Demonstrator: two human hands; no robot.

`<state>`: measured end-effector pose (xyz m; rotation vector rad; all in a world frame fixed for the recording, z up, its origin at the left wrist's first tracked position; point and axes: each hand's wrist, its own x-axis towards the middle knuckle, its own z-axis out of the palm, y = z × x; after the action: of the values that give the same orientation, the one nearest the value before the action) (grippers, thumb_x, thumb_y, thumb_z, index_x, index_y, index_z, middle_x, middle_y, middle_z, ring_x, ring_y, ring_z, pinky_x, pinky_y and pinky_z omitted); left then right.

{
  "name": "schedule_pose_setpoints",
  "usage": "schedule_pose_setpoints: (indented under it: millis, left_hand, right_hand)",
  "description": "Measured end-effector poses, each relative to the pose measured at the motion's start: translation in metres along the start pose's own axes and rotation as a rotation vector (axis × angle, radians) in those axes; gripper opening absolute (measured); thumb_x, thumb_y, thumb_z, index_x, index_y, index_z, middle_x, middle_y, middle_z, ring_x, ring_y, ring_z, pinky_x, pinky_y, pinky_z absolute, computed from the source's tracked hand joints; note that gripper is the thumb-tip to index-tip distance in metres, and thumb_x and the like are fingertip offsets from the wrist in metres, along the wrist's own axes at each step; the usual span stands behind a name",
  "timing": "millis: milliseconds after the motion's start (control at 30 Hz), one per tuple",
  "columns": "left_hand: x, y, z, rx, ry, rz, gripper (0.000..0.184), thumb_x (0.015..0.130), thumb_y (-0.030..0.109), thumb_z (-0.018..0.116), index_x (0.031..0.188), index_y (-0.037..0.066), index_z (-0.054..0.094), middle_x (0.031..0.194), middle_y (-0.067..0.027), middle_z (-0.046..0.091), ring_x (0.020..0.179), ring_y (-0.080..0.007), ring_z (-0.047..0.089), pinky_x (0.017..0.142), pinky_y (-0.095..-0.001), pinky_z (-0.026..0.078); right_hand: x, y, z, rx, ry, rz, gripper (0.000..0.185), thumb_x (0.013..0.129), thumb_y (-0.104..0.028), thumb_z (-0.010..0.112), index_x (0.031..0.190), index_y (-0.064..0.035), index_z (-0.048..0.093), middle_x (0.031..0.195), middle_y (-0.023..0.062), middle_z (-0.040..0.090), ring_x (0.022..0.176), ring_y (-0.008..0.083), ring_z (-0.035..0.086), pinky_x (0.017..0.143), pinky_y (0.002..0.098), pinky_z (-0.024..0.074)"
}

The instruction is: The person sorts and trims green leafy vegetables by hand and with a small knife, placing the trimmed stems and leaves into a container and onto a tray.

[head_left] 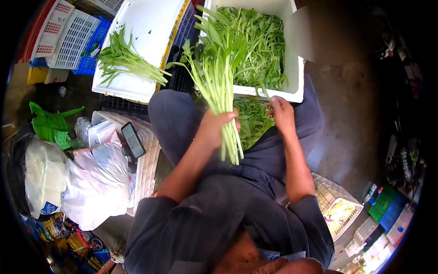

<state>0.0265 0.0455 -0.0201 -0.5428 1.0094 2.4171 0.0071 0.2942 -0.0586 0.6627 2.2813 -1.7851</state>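
My left hand [216, 129] is wrapped around the lower stems of a bunch of water spinach [219, 77]. The leafy end points away from me, and the cut ends stick out below the fist. At the near rim of a white foam box [294, 55], my right hand [282, 114] has its fingers curled together, with a thin green stem [263, 92] at the fingertips. Loose water spinach leaves [262, 50] fill much of that box. More greens [251, 123] lie between my legs, below the rim. A smaller bunch [132, 64] rests on a white foam lid [141, 23] to the left.
Stacked plastic crates [75, 41] stand at the far left. Nearer on that side are a green plastic piece [52, 121], a phone [133, 139] and a white plastic bag [98, 182]. A crate with yellowish contents [340, 211] sits by my right elbow.
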Motion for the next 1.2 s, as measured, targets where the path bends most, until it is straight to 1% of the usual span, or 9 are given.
schedule_pose_setpoints:
  millis: [100, 233, 400, 567, 667, 800, 900, 1100, 1200]
  left_hand:
    - [-0.002, 0.005, 0.004, 0.016, 0.008, 0.005, 0.03, 0.085, 0.003, 0.071, 0.114, 0.002, 0.06, 0.091, -0.0101, 0.068, 0.066, -0.0223, 0.068, 0.058, -0.0363, 0.059]
    - [-0.009, 0.013, 0.01, 0.037, 0.05, 0.055, 0.028, 0.084, 0.002, 0.072, 0.109, -0.001, 0.06, 0.086, -0.0097, 0.067, 0.066, -0.021, 0.067, 0.056, -0.0343, 0.057]
    - [0.001, 0.015, 0.022, 0.136, 0.105, 0.118, 0.026, 0.086, 0.003, 0.072, 0.109, -0.001, 0.061, 0.088, -0.0102, 0.069, 0.066, -0.0189, 0.067, 0.058, -0.0316, 0.056]
    - [0.009, 0.005, 0.026, 0.216, 0.149, 0.124, 0.03, 0.088, 0.003, 0.072, 0.116, 0.002, 0.062, 0.099, -0.0102, 0.071, 0.077, -0.0168, 0.068, 0.066, -0.031, 0.059]
    - [0.01, 0.002, 0.021, 0.193, 0.136, 0.118, 0.031, 0.089, 0.004, 0.071, 0.119, 0.002, 0.062, 0.1, -0.0097, 0.071, 0.081, -0.0166, 0.069, 0.069, -0.0319, 0.059]
    - [0.014, 0.0, 0.009, 0.14, 0.076, 0.09, 0.033, 0.089, 0.005, 0.07, 0.121, 0.001, 0.062, 0.104, -0.0118, 0.071, 0.083, -0.0185, 0.069, 0.07, -0.0324, 0.059]
    - [0.012, 0.002, 0.014, 0.116, 0.074, 0.099, 0.033, 0.089, 0.005, 0.07, 0.121, 0.001, 0.062, 0.103, -0.0128, 0.072, 0.081, -0.0193, 0.07, 0.068, -0.0331, 0.06]
    - [0.009, 0.004, 0.014, 0.131, 0.022, 0.035, 0.033, 0.088, 0.003, 0.071, 0.12, 0.001, 0.062, 0.1, -0.0125, 0.072, 0.076, -0.0206, 0.07, 0.066, -0.0339, 0.06]
    - [0.011, -0.002, 0.007, 0.165, 0.042, 0.047, 0.033, 0.087, 0.001, 0.071, 0.119, 0.001, 0.062, 0.099, -0.0105, 0.071, 0.08, -0.0197, 0.07, 0.069, -0.0337, 0.059]
  right_hand:
    - [0.019, 0.022, 0.011, 0.392, -0.101, 0.343, 0.028, 0.103, -0.016, 0.054, 0.118, 0.0046, 0.064, 0.079, 0.0051, 0.062, 0.062, 0.0118, 0.058, 0.068, 0.027, 0.052]
    - [-0.041, -0.018, 0.019, 0.292, -0.047, -0.058, 0.026, 0.104, -0.013, 0.052, 0.12, 0.0052, 0.062, 0.078, 0.0032, 0.061, 0.063, 0.0096, 0.056, 0.063, 0.025, 0.0502]
    - [-0.098, 0.006, 0.04, 0.449, -0.035, -0.05, 0.029, 0.103, -0.008, 0.056, 0.129, 0.0043, 0.059, 0.086, 0.004, 0.065, 0.07, 0.008, 0.057, 0.064, 0.0227, 0.0487]
    - [-0.121, 0.019, 0.054, 0.467, -0.067, -0.142, 0.029, 0.102, -0.008, 0.06, 0.128, 0.0032, 0.06, 0.086, 0.0033, 0.065, 0.072, 0.0073, 0.056, 0.066, 0.0225, 0.0482]
    - [-0.125, 0.018, 0.057, 0.298, -0.097, -0.201, 0.027, 0.101, -0.009, 0.061, 0.126, 0.0025, 0.063, 0.085, 0.004, 0.066, 0.073, 0.0068, 0.058, 0.066, 0.0236, 0.0487]
    - [-0.125, 0.004, 0.054, 0.05, -0.11, -0.398, 0.024, 0.098, -0.007, 0.063, 0.119, 0.003, 0.066, 0.085, 0.0118, 0.068, 0.072, 0.0165, 0.062, 0.067, 0.0307, 0.0508]
    - [-0.128, 0.003, 0.055, 0.073, -0.155, -0.388, 0.024, 0.097, -0.006, 0.064, 0.118, 0.0035, 0.066, 0.089, 0.0146, 0.069, 0.072, 0.0208, 0.063, 0.069, 0.0322, 0.0514]
    - [-0.122, 0.006, 0.047, 0.044, -0.263, -0.447, 0.025, 0.096, -0.005, 0.064, 0.12, 0.0015, 0.066, 0.094, 0.011, 0.07, 0.074, 0.0181, 0.062, 0.069, 0.0303, 0.0504]
    - [-0.119, 0.024, 0.046, 0.369, -0.457, -0.065, 0.027, 0.099, -0.012, 0.063, 0.122, 0.0016, 0.066, 0.102, 0.0071, 0.071, 0.086, 0.0159, 0.063, 0.078, 0.0296, 0.0504]
